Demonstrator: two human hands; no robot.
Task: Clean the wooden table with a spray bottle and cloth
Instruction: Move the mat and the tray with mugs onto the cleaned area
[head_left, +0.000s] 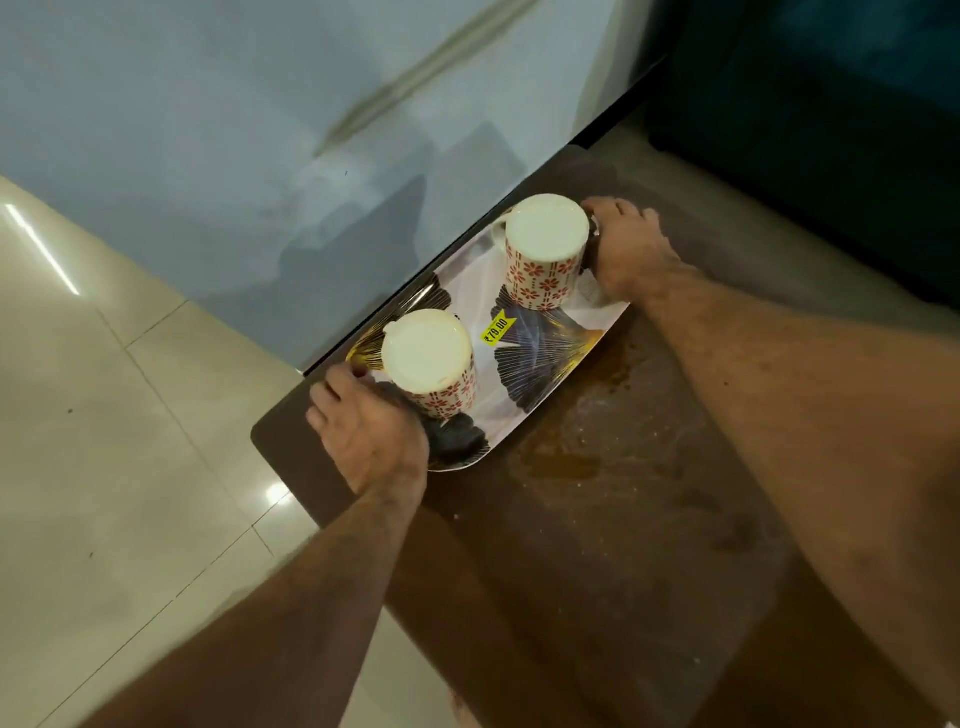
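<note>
A dark wooden table (597, 545) carries brownish stains and crumbs near its middle. On its far corner lies a patterned tray (540, 353) with a yellow price sticker. Two white mugs with red flowers stand upside down on it, one near the left end (431, 364) and one near the right end (545, 249). My left hand (369, 426) grips the tray's left end. My right hand (628, 249) grips the tray's right end, behind the right mug. No spray bottle or cloth is in view.
A grey-white appliance door (260, 130) with a long handle stands right behind the tray. Glossy beige floor tiles (104, 415) lie to the left. A dark blue sofa or seat (831, 130) sits at the upper right beyond the table.
</note>
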